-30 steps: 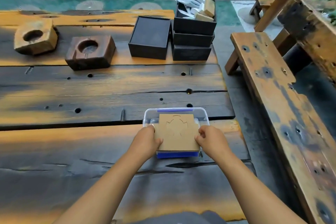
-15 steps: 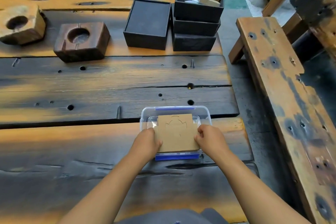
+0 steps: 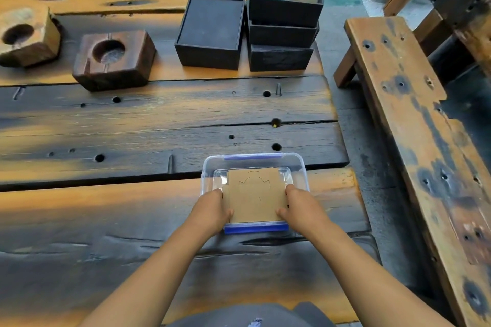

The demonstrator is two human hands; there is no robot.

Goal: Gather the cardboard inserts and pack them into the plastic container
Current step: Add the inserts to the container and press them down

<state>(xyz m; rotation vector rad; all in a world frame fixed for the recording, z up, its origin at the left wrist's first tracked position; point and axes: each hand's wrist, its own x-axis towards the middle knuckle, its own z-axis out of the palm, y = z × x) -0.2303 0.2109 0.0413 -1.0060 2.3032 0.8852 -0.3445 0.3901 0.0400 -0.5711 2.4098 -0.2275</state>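
Observation:
A clear plastic container (image 3: 300, 167) with blue clips sits on the wooden table near its right edge. A brown cardboard insert (image 3: 253, 195) with cut lines on its face lies in the container's opening, tilted over the near rim. My left hand (image 3: 212, 211) grips the insert's left edge. On the other side, my right hand (image 3: 301, 207) grips its right edge. Both thumbs rest on top of the cardboard. What lies under the insert is hidden.
Black boxes (image 3: 212, 32) stand at the back, one stack (image 3: 284, 34) topped with a box of paper and wood scraps. Two wooden blocks with round hollows (image 3: 114, 58) (image 3: 26, 36) sit at the back left. A wooden bench (image 3: 414, 141) runs along the right.
The insert has sunk a little lower into the container, with both hands following it. The view has tipped slightly downward.

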